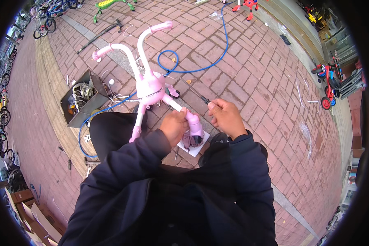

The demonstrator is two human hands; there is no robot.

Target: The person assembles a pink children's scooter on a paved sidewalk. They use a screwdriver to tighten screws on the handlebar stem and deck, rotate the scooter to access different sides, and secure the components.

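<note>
A pink and white ride-on toy frame [151, 88] stands before me, its two curved handlebars reaching up and away. My left hand [174, 126] is closed at its right leg, where the white tube meets a pink sleeve [196, 126]; anything pinched between the fingers is hidden. A screwdriver [203, 99] with a dark handle is in my closed right hand [227, 117], just right of that leg. Its thin shaft points forward and left, apart from the frame. Under the pink sleeve lie a dark crumpled item [192, 140] and a white sheet [191, 151].
A toolbox [83, 98] of loose parts sits left of my knee. Blue hose [201, 71] loops across the brick paving behind the frame. A hammer [100, 36] lies far left; a red and blue tricycle [327, 86] stands at right. Cardboard boxes [28, 209] are at lower left.
</note>
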